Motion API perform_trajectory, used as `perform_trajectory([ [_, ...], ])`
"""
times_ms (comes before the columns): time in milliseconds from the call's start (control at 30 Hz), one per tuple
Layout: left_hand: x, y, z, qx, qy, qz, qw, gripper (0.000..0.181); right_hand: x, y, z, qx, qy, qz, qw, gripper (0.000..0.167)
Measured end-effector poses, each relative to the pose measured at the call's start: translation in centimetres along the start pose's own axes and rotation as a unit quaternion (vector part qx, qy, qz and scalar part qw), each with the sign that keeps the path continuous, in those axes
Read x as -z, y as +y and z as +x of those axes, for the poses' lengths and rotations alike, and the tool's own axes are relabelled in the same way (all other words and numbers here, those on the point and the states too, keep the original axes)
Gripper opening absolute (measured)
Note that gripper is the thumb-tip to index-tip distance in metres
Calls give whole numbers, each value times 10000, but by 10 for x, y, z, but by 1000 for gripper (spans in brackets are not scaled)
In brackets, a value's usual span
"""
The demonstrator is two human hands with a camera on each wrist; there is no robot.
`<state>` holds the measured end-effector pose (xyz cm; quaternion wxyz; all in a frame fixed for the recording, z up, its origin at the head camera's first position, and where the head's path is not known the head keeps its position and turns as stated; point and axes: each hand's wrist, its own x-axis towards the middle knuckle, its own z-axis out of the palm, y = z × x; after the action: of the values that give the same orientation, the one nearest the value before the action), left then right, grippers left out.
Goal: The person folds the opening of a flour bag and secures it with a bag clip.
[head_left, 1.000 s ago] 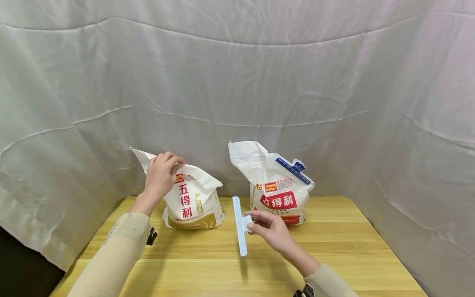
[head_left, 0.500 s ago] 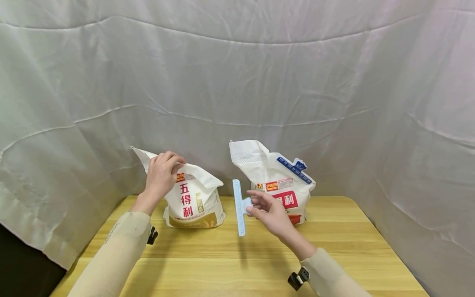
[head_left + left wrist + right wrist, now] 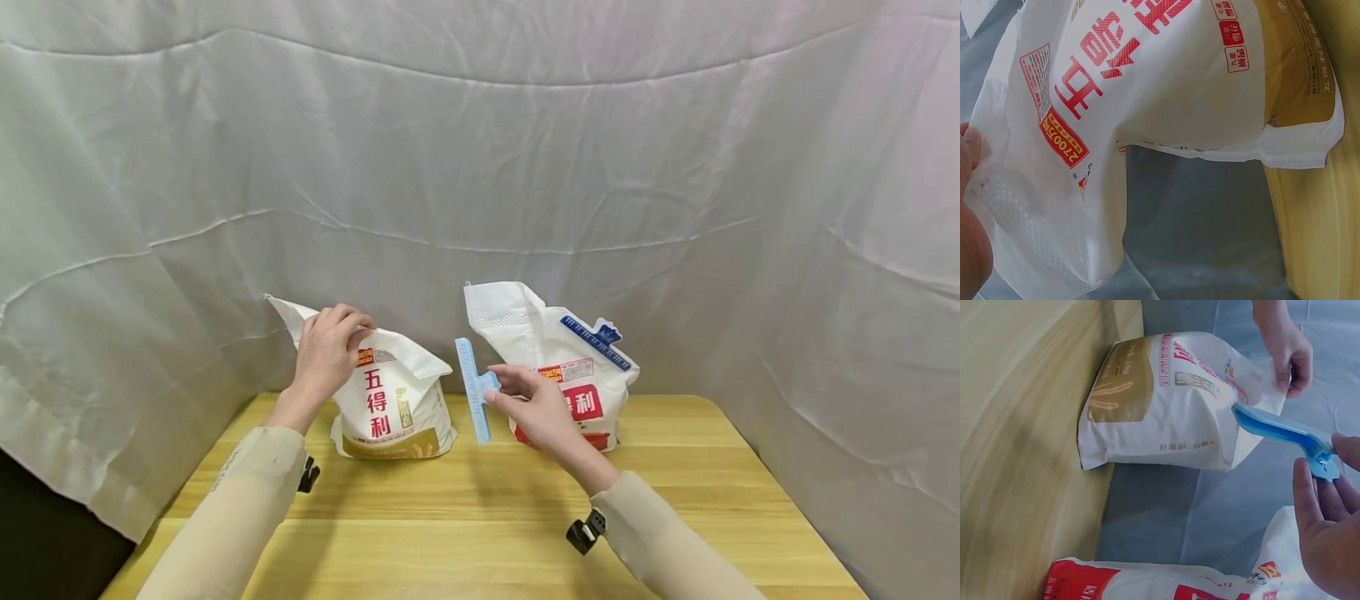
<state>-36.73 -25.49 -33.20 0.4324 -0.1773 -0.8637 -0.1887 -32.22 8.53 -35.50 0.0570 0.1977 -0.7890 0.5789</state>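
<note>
At the left of the head view my left hand [image 3: 326, 350] grips the folded top of a white flour bag [image 3: 408, 392] with a gold base band. The bag stands on the table, its top corner poking up to the left. My right hand [image 3: 536, 404] pinches the handle of a light blue bag clip [image 3: 472, 392], held in the air right of that bag and apart from it. In the right wrist view the clip [image 3: 1272, 425] points toward the bag's top, thumb and fingers on its handle. Only part of my left hand [image 3: 972, 231] shows in the left wrist view.
Behind my right hand stands a second flour bag [image 3: 517, 333] with red print. A dark blue clip [image 3: 596, 343] sits across its folded top. The wooden table [image 3: 420, 533] ends at a grey curtain [image 3: 480, 183] at the back and sides.
My right hand has risen and moved away from me and slightly left with the light blue bag clip, which now tilts more. The left hand stays on the flour bag.
</note>
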Motion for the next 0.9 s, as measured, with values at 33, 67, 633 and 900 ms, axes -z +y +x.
perform_trajectory([
  [33, 0, 0, 0, 10, -9, 1, 10000, 8, -1, -1, 2, 14, 15, 32, 10000, 42],
  [67, 0, 0, 0, 17, -15, 3, 10000, 8, -3, -2, 4, 56, 14, 94, 9999, 42],
  [633, -1, -1, -3, 53, -23, -80, 10000, 9, -21, -11, 35, 504, -27, -57, 9987, 39],
  [900, 1, -1, -2, 73, -20, -71, 9999, 9, -31, -18, 53, 862, 96, -325, 9957, 36],
])
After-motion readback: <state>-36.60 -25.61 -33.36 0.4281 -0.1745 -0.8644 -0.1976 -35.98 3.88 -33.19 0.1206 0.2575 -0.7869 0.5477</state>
